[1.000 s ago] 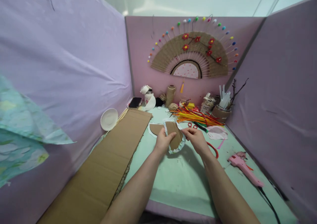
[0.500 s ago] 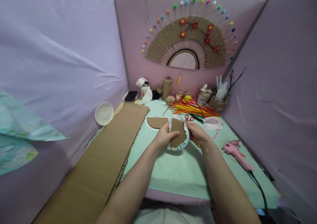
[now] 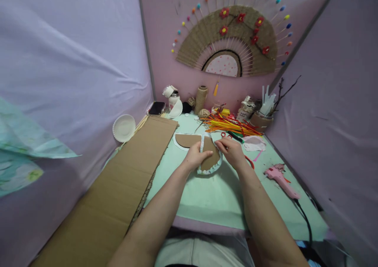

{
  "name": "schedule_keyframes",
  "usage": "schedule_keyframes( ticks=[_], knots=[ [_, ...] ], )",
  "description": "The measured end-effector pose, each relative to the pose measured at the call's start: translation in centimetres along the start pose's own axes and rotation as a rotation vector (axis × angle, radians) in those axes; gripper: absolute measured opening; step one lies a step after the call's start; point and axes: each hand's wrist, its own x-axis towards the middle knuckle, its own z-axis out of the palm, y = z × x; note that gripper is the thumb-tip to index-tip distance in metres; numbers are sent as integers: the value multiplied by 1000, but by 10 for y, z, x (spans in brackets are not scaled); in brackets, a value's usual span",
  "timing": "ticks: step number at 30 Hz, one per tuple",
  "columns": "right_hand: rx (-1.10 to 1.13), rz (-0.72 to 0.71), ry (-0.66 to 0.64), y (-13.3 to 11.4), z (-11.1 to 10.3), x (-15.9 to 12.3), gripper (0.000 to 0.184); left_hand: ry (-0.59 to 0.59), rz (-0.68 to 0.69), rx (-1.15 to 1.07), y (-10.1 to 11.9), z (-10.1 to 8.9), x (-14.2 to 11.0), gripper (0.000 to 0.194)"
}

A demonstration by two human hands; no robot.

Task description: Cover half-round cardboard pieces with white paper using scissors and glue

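Note:
My left hand (image 3: pixel 195 156) grips a half-round cardboard piece (image 3: pixel 209 160) by its straight side, thumb on the brown face. Pale patterned fabric is folded in pleats around its curved rim. My right hand (image 3: pixel 232 151) is closed at the upper right of that rim, fingers pinched at the fabric edge; what exactly lies between the fingertips is hidden. Behind my left hand lies a second half-round cardboard piece (image 3: pixel 186 140) with a white border. Red-handled scissors (image 3: pixel 226 134) lie just beyond my right hand, and a red-orange curved edge (image 3: pixel 249 161) shows beside my right wrist.
A long cardboard sheet (image 3: pixel 126 176) covers the table's left side. A pink glue gun (image 3: pixel 282 180) with a black cord lies at right. Orange and red strips (image 3: pixel 230 124), a twine spool (image 3: pixel 201 99) and a phone (image 3: pixel 157 108) stand or lie at the back. A decorated fan (image 3: pixel 189 48) hangs behind.
My right hand has shifted from the piece's outer side onto its upper right rim, fingers curled closer. The left hand keeps its hold. The camera view has tilted slightly downward.

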Motion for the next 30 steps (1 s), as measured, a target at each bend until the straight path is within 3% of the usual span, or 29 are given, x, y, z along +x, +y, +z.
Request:
schedule_keyframes(
  ticks=[5,15,21,25,30],
  knots=[
    [56,76,-52,9,1,-2,50,-2,9,-24,3,1,-1,42],
    [104,100,-15,7,2,0,35,32,2,-22,6,1,-2,43],
    [291,276,-191,7,-3,-2,63,-182,-2,-10,11,3,-7,42],
    [296,310,-223,8,-6,-4,57,-226,0,41,11,3,-8,39],
    [192,220,-206,4,-11,-4,46,-190,9,160,9,1,-6,34]
  ],
)
